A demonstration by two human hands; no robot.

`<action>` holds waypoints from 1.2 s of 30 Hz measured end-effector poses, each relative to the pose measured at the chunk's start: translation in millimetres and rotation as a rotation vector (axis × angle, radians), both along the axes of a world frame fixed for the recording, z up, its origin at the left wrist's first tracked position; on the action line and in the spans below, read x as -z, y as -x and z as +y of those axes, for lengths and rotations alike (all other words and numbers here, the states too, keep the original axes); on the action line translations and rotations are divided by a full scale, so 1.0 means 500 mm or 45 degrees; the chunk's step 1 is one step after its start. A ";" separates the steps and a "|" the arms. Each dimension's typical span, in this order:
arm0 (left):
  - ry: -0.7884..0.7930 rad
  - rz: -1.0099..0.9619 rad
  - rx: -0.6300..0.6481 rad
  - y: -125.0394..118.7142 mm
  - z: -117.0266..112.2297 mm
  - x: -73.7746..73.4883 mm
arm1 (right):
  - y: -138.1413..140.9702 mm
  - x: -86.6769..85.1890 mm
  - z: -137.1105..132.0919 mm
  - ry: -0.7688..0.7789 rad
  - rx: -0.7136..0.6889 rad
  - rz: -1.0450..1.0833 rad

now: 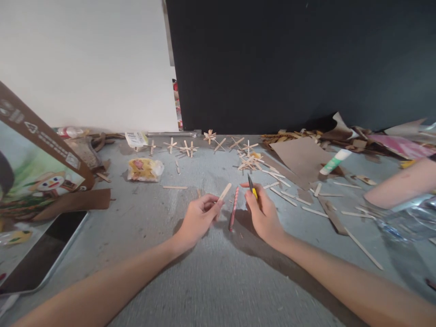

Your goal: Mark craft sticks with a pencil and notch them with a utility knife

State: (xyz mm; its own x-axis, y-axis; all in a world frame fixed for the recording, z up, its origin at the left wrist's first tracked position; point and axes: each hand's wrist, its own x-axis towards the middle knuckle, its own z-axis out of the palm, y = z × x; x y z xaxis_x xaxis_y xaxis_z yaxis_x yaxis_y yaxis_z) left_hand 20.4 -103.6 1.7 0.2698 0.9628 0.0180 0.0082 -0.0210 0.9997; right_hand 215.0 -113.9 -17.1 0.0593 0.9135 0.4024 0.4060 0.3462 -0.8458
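Observation:
My left hand [199, 219] is closed around a flat wooden craft stick [225, 191] whose free end points up and to the right. My right hand [261, 211] is closed on a small cutter with a yellow body and a dark tip [251, 185], held upright. A red striped pencil [234, 208] lies on the grey floor [211, 281] between the two hands, touching neither. Both forearms reach in from the bottom edge.
Several star-shaped stick assemblies [188, 148] and loose sticks [286, 195] lie beyond the hands. Brown cardboard pieces [299, 156], a white glue tube [335, 161], a snack packet [145, 169], a printed box [37, 168], a dark tablet [41, 256], clear plastic [408, 222]. Another person's limb [402, 184] enters right.

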 end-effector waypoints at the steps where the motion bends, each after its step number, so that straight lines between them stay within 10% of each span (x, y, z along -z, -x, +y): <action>1: 0.003 -0.014 0.009 0.000 0.000 0.001 | -0.002 -0.002 0.005 -0.033 0.051 -0.078; 13: -0.201 -0.365 -0.215 0.007 0.011 0.020 | 0.024 -0.007 0.043 -0.136 0.194 -1.081; 24: -0.294 -0.387 -0.326 0.008 0.010 0.027 | 0.192 -0.046 0.094 0.052 -0.147 -1.275; 36: -0.333 -0.364 -0.297 0.001 0.013 0.035 | 0.113 -0.019 0.058 0.155 -0.025 -0.892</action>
